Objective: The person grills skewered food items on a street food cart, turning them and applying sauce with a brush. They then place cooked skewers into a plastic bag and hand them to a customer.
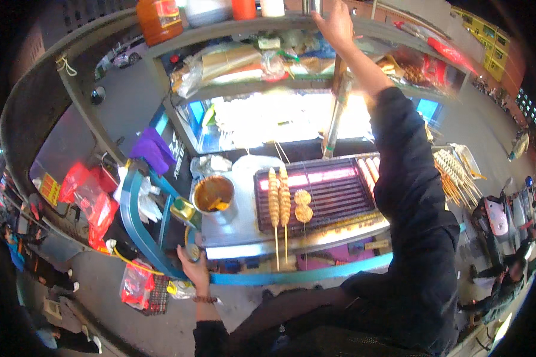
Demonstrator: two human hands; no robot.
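My left hand (195,270), with a beaded bracelet at its wrist, is closed around a small round-topped container (192,252) by the cart's blue rail (250,278). Up at the top shelf (259,26), my right hand (337,29) is beside a shiny metal cylinder (311,6); its fingertips are too near the picture's edge to show a grip. Below, two spiral-cut skewers (278,196) and a skewer of two round patties (303,206) lie on the grill (330,183). A metal pot of brown sauce (213,196) with a brush-like tool stands left of it.
Sausages (369,172) lie at the grill's right end, partly behind my right arm. Further right, a tray (466,156) holds several skewers. A wooden post (337,116) rises behind the grill. A bottle of orange-brown liquid (161,20) stands on the top shelf. Red plastic bags (87,196) hang at left.
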